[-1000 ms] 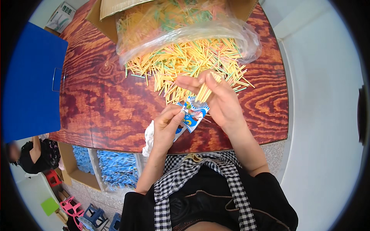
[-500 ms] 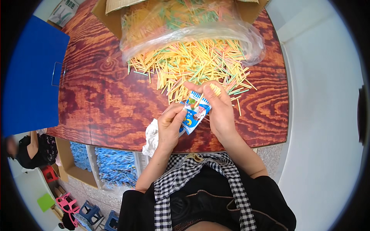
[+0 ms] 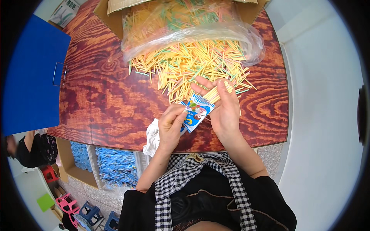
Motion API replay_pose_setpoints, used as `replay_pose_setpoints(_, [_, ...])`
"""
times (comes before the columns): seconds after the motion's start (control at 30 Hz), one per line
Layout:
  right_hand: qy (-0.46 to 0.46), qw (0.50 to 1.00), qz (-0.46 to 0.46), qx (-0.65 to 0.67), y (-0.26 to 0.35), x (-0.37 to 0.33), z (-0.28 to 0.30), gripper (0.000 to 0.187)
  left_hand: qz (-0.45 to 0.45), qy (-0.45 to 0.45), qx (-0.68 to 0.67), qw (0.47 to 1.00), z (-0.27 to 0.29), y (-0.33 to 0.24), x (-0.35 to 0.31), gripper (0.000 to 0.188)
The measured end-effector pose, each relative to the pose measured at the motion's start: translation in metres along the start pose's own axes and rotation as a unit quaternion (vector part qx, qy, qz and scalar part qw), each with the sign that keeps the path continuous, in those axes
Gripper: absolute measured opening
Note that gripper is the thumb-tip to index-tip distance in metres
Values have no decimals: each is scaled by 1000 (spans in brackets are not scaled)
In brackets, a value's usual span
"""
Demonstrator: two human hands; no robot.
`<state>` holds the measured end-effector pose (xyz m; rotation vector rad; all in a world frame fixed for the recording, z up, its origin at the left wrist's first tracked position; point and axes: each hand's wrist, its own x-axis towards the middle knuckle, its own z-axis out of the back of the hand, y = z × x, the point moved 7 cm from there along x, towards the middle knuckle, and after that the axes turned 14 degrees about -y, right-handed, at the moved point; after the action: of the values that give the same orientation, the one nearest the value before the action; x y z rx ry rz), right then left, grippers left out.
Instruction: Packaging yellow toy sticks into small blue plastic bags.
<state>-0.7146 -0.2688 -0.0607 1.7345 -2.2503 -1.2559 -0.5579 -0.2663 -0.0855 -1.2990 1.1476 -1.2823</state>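
My left hand (image 3: 171, 122) pinches the edge of a small blue-and-white printed packet (image 3: 195, 114) with striped ends. In my right hand (image 3: 225, 109) lies a bundle of thin yellow sticks (image 3: 219, 93), pressed under the thumb. The lower ends of the sticks meet the packet's upper striped end; whether they are inside it I cannot tell. Just beyond my hands a loose heap of yellow, green and pink sticks (image 3: 185, 63) spreads over the wood-grained table (image 3: 104, 96). A crumpled white cloth or tissue (image 3: 152, 136) is beside my left wrist.
A clear plastic bag (image 3: 252, 48) of sticks spills out of a cardboard box (image 3: 111, 21) at the far side. A blue panel (image 3: 32, 77) stands left. Below the table's left front edge are boxes of blue packets (image 3: 115, 165). Another person's arm (image 3: 29, 140) shows at far left, near stools (image 3: 90, 211).
My right hand has shifted slightly right and its fingers have opened out, so the stick bundle shows more and lies more slanted. The packet has moved slightly right and tilted with it.
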Motion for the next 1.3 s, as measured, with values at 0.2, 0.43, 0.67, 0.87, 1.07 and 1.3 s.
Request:
replay_pose_setpoints(0.2, [24, 999, 12, -43, -2, -3, -4, 19, 13, -6, 0, 1000, 2, -1, 1, 12])
replay_pose_setpoints(0.43, [182, 963, -18, -199, -10, -6, -19, 23, 55, -45, -56, 996, 4, 6, 2, 13])
replay_pose_setpoints(0.67, [261, 903, 107, -324, 12, -14, -41, 40, 20, -62, -105, 992, 0, -3, 9, 13])
replay_pose_setpoints(0.87, [184, 812, 262, -487, 37, -22, -53, 25, 50, -79, -190, 977, 7, 0, 12, 15])
replay_pose_setpoints(1.07, [189, 725, 384, -540, 41, -47, -62, 13, 95, -43, -219, 970, 9, -6, 12, 20])
replay_pose_setpoints(1.3, [220, 672, 485, -515, 35, -63, -69, 21, -49, 1, -97, 994, 16, -28, 20, 22])
